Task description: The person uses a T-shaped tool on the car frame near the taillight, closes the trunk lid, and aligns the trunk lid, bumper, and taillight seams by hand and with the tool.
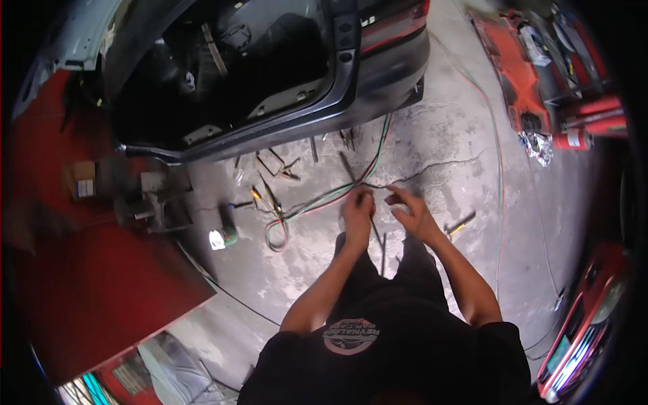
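My left hand [358, 210] is closed around a thin dark rod [346, 165], which sticks out above the fist and seems to continue below it toward my legs. Just to the right, my right hand [410, 213] holds nothing that I can see, its thumb and fingers apart. A thin dark line runs between the two hands; I cannot tell whether it is a wire or the floor crack. Beyond my left hand, a green and red twin hose [317, 203] lies on the floor and loops at its left end.
The dark car body [270, 125] with an open door frame stands ahead. Several hand tools [275, 165] lie beneath its sill. A red tabletop [128, 290] is at left, a red tool tray [516, 74] at upper right. Another hose [500, 182] runs along the right floor.
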The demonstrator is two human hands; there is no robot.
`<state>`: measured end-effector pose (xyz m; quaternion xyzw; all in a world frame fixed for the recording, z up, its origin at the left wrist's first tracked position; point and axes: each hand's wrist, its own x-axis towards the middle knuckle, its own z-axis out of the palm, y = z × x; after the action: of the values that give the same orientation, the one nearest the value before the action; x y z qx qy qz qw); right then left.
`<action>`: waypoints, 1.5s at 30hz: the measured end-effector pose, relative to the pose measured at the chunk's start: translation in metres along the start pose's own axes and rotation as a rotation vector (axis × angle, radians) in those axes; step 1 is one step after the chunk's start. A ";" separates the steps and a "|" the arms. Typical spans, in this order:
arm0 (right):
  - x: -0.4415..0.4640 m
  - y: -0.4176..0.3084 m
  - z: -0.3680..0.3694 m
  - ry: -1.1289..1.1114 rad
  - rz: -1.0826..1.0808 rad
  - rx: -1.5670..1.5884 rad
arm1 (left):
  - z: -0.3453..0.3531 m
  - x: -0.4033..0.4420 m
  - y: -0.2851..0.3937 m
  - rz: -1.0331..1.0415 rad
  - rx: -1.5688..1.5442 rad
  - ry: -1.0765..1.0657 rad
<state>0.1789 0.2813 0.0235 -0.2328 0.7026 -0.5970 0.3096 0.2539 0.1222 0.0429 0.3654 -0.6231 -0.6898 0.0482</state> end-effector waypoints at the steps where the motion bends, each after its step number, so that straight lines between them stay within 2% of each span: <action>1: -0.017 -0.002 0.001 -0.034 -0.035 -0.085 | -0.003 0.019 -0.005 0.052 -0.182 0.008; 2: -0.031 -0.012 0.005 -0.092 -0.091 -0.205 | -0.007 0.039 -0.010 0.099 -0.367 0.012; 5: -0.048 -0.023 0.038 0.017 -0.111 -0.288 | -0.017 0.073 0.018 -0.003 -0.561 -0.042; 6: -0.045 -0.036 0.045 0.064 -0.118 -0.375 | -0.020 0.083 0.023 -0.019 -0.554 -0.086; 9: -0.035 -0.059 0.082 0.231 0.045 -0.407 | -0.034 0.088 0.036 -0.102 -0.550 -0.199; 10: -0.031 -0.057 0.097 0.402 -0.061 -0.428 | -0.039 0.092 0.046 -0.137 -0.548 -0.258; 13: -0.038 -0.059 0.127 0.768 0.272 0.077 | -0.058 0.111 0.075 -0.149 -0.431 -0.367; 14: -0.042 -0.072 0.132 0.898 0.171 0.147 | -0.069 0.137 0.066 -0.109 -0.359 -0.386; 15: -0.051 -0.085 0.133 0.941 0.200 0.151 | -0.076 0.159 0.067 -0.064 -0.291 -0.407; 18: -0.082 -0.099 0.134 1.015 0.170 0.157 | -0.094 0.188 0.093 -0.151 -0.422 -0.387; 21: -0.099 -0.122 0.139 1.089 0.209 0.268 | -0.091 0.186 0.110 -0.224 -0.609 -0.556; 28: -0.103 -0.102 0.135 1.041 0.125 0.296 | -0.069 0.161 0.113 -0.282 -0.636 -0.750; 34: -0.107 -0.085 0.131 1.041 0.125 0.376 | -0.061 0.140 0.127 -0.310 -0.555 -0.666; 39: -0.104 -0.069 0.137 1.030 0.062 0.469 | -0.061 0.144 0.125 -0.281 -0.487 -0.716; 40: -0.104 -0.067 0.138 0.986 0.139 0.460 | -0.061 0.146 0.126 -0.277 -0.465 -0.719; 44: -0.088 -0.058 0.145 0.840 0.203 0.454 | -0.064 0.169 0.132 -0.260 -0.354 -0.751; 45: -0.080 -0.057 0.149 0.864 0.205 0.464 | -0.065 0.181 0.131 -0.264 -0.341 -0.763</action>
<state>0.3392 0.2235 0.0775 0.1808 0.6345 -0.7459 0.0912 0.1077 -0.0548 0.0820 0.1477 -0.4215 -0.8686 -0.2147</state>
